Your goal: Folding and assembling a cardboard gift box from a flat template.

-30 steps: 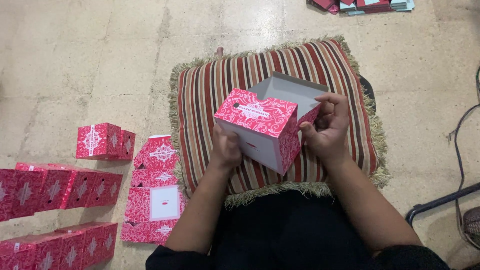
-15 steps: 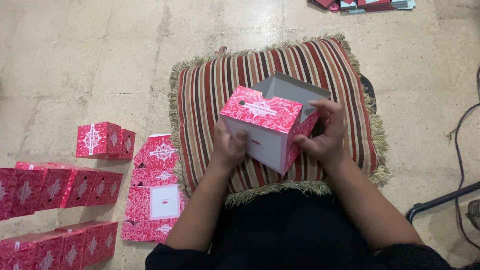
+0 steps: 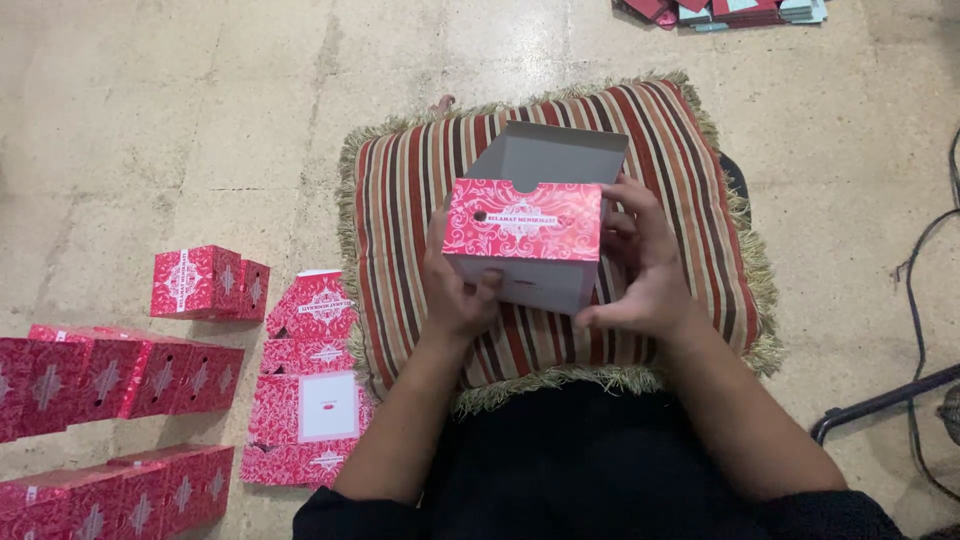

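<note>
I hold a pink patterned cardboard box (image 3: 524,222) with a grey-white inside above a striped cushion (image 3: 400,200). Its lid flap (image 3: 550,155) stands open at the far side. My left hand (image 3: 455,290) grips the box's left lower corner, thumb on the pale underside. My right hand (image 3: 640,270) clasps the right side, fingers spread along the edge.
On the tiled floor at left lie a flat unfolded pink box blank (image 3: 310,385), one folded pink box (image 3: 205,282) and rows of several folded boxes (image 3: 120,375). A stack of flat blanks (image 3: 730,10) lies at the top. Cables (image 3: 925,290) and a metal bar (image 3: 880,400) run at right.
I have turned the box so its pink printed face looks up at me and the open lid points away. Both hands shifted lower on its sides.
</note>
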